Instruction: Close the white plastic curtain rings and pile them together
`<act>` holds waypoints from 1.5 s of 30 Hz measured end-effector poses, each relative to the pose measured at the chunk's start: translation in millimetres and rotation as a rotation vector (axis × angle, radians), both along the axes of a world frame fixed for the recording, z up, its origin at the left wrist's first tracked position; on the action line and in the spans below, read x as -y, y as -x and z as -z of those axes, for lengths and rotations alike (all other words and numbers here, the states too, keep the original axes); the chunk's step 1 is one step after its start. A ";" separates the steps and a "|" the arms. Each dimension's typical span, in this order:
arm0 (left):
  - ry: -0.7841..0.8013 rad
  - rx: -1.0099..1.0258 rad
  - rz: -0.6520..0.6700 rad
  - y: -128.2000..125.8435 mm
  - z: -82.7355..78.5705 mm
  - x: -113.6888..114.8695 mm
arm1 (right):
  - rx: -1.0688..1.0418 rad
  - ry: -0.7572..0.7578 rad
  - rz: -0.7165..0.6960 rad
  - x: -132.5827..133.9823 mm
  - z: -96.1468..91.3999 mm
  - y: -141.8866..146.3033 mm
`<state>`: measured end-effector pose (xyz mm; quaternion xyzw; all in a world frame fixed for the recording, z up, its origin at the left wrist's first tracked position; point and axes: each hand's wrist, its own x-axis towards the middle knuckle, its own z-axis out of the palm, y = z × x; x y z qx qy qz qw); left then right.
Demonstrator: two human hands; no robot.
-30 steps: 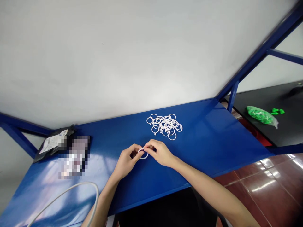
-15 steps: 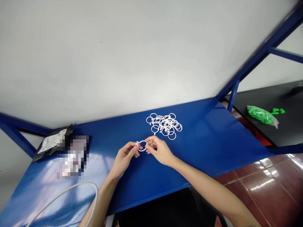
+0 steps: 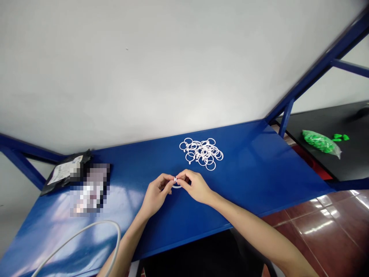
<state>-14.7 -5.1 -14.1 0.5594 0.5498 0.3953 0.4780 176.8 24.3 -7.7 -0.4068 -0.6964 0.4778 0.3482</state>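
Between my two hands is a white plastic ring [image 3: 177, 187] with a small clasp, held just above the blue table [image 3: 248, 181]. My left hand [image 3: 157, 192] pinches one side of the clasp between thumb and fingertips. From the other side, my right hand [image 3: 196, 186] grips it the same way, the fingertips of both hands almost meeting. The fingers cover most of the ring, and only its lower curve shows. Beyond my hands lies a loose pile of similar white rings [image 3: 210, 165], overlapping one another, with small knobs on them.
A black package with a white label [image 3: 62, 171] and a blurred phone-like object [image 3: 99, 173] lie at the left. A white cable [image 3: 72, 236] loops in front. To the right, a bag of green pieces [image 3: 319, 142] rests on a black table. Blue frame bars [image 3: 288, 111] rise at the sides.
My hands have come closer together, and the grip has shifted from opposite sides of the ring to its clasp. The ring's loop now hangs below the fingertips. The pile is unchanged.
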 end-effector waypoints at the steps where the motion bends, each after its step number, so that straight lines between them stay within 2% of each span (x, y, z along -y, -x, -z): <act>1: -0.009 0.004 -0.009 -0.3 0.4 0.2 | 0.018 -0.035 0.006 0.1 -0.1 -0.3; 7: -0.060 0.035 -0.032 -2.6 2.8 2.1 | 0.145 -0.300 0.007 4.2 3.8 -1.3; 17: -0.227 -0.014 -0.007 -6.9 13.2 11.4 | 0.330 -0.577 -0.097 6.2 0.5 -5.0; 21: -0.275 -0.174 0.036 -5.5 11.3 7.9 | 0.356 -0.597 -0.142 -0.7 0.3 -8.5; 24: -0.361 -0.305 0.045 -6.5 6.4 -0.2 | 0.342 -0.574 -0.103 -7.6 -0.5 -11.8; 27: -0.459 -0.460 -0.008 -3.7 6.6 -7.5 | 0.366 -0.565 -0.006 -14.9 -1.3 -17.4; 32: -0.436 -0.696 -0.071 12.6 23.5 -11.5 | 0.524 -0.617 0.244 -29.8 4.5 -31.1; 36: -0.433 -0.752 -0.037 19.6 32.6 -10.9 | 0.636 -0.632 0.327 -38.3 11.3 -38.1; 40: -0.438 -0.767 -0.019 18.9 32.1 -10.0 | 0.633 -0.633 0.354 -37.4 9.9 -37.5; 43: -0.439 -0.773 -0.013 18.0 30.9 -10.0 | 0.586 -0.657 0.339 -31.6 4.6 -32.4; 45: -0.444 -0.778 -0.017 17.4 30.9 -10.0 | 0.557 -0.661 0.264 -25.9 2.3 -27.2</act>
